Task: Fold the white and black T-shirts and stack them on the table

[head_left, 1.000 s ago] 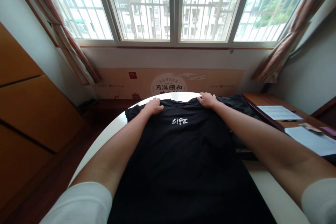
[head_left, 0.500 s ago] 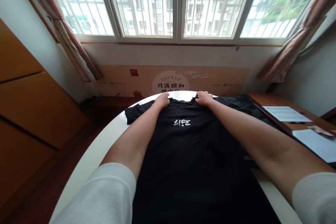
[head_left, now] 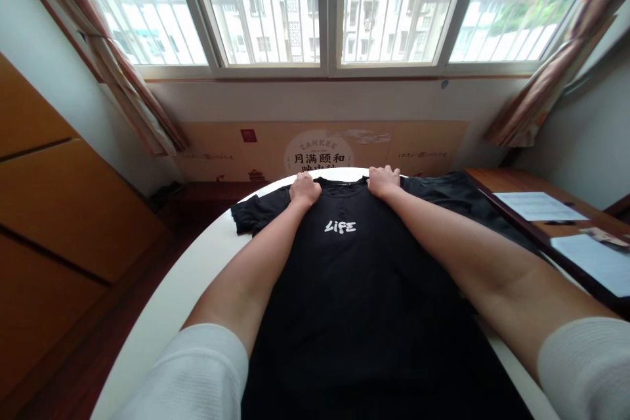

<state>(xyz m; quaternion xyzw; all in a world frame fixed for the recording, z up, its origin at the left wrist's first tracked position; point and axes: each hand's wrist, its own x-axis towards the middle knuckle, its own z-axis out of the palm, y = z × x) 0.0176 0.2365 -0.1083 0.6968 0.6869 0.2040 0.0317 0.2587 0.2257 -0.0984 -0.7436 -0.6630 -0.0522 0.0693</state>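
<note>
A black T-shirt [head_left: 354, 289] with white lettering on its chest lies spread over the round white table [head_left: 162, 315], its collar at the far edge. My left hand [head_left: 305, 190] is closed on the cloth just left of the collar, fingers curled. On the other side of the collar, my right hand [head_left: 384, 182] grips the shoulder in the same way. The shirt's left sleeve lies rumpled beyond my left forearm. Dark cloth continues to the right behind my right forearm; where the sleeve ends there I cannot tell.
To the right stands a brown wooden desk [head_left: 497, 182] with papers [head_left: 540, 206] on it. Orange-brown cabinets [head_left: 73, 203] are at the left. Behind the table, a printed board [head_left: 423, 138] leans below the barred window, with tied curtains [head_left: 130, 98] at its sides.
My fingers have curled further over the shoulder cloth beside the collar. The collar looks flatter and more open. Both hands stay in nearly the same places, and the view has shifted slightly.
</note>
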